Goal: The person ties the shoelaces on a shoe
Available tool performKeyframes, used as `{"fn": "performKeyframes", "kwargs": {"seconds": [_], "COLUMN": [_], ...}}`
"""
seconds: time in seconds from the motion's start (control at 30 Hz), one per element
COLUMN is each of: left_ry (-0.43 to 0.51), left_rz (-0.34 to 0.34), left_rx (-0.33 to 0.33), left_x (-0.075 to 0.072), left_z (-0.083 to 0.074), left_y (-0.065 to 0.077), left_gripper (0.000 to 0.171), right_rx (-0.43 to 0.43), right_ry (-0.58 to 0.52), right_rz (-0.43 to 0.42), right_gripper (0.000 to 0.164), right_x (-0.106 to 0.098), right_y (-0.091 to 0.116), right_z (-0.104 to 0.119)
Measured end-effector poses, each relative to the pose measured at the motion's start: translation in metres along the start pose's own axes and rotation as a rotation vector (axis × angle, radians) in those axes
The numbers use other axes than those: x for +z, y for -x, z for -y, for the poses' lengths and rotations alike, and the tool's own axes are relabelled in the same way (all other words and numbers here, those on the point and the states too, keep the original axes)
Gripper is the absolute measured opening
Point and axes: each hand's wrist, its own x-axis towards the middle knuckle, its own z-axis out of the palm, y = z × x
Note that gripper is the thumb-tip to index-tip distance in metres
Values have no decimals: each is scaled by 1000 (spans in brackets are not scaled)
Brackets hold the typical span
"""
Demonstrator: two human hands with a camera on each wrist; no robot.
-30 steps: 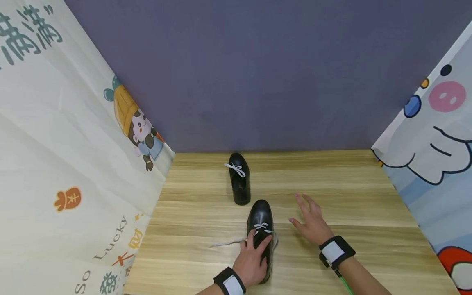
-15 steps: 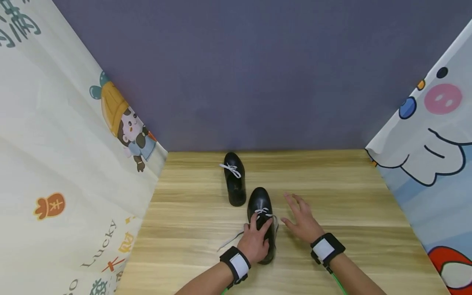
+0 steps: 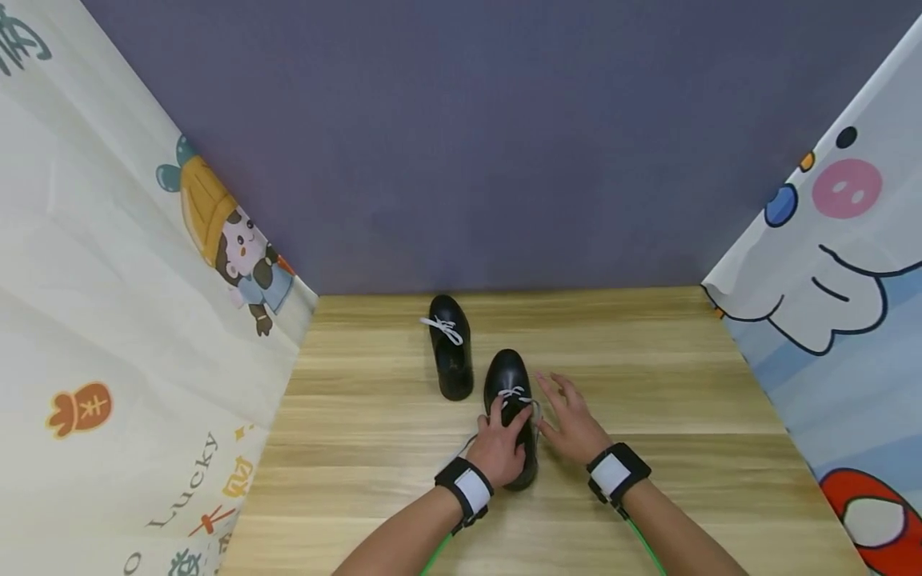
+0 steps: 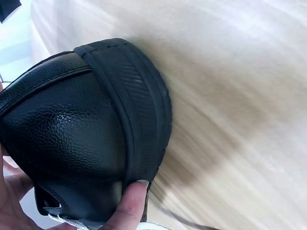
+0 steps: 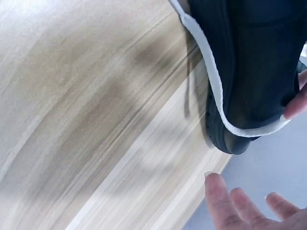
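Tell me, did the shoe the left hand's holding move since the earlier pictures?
Yes: in the head view, the shoe has moved forward, nearer the wood's far edge.

Booth-like screened setting; kind of premises not determinable.
Plain dark panel (image 3: pixel 475 144) at twelve o'clock; cartoon-printed cloth (image 3: pixel 130 320) at nine; second printed cloth (image 3: pixel 857 280) at three; wood-grain surface (image 3: pixel 684 416) between.

Glossy black shoe (image 3: pixel 507 370) before you
Sole down on the wood-grain surface (image 3: pixel 641 344), toe pointing away from you, white lace (image 5: pixel 216 81) trailing loose.
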Motion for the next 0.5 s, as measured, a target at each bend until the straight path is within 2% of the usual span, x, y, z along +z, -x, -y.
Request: {"fn": "performKeyframes", "kwargs": {"seconds": [0.1, 0.27, 0.37, 0.5], "left_ry": [8, 9, 63, 152], "left_rz": [4, -15, -56, -134], "left_rx": [4, 34, 33, -22], "left_x": [2, 3, 1, -2], "left_z": [-1, -1, 1, 5], "left_y": [-5, -12, -16, -22], "left_gripper": [58, 56, 53, 49], "right_rx": [9, -28, -45, -24], "right_ry": [-11, -13, -29, -47], "right_rz": [1, -12, -12, -12], "right_gripper": [79, 79, 78, 72], "right_x": [0, 0, -1, -4], "right_y": [-1, -5, -7, -7], "right_z": [0, -3, -6, -10]}}
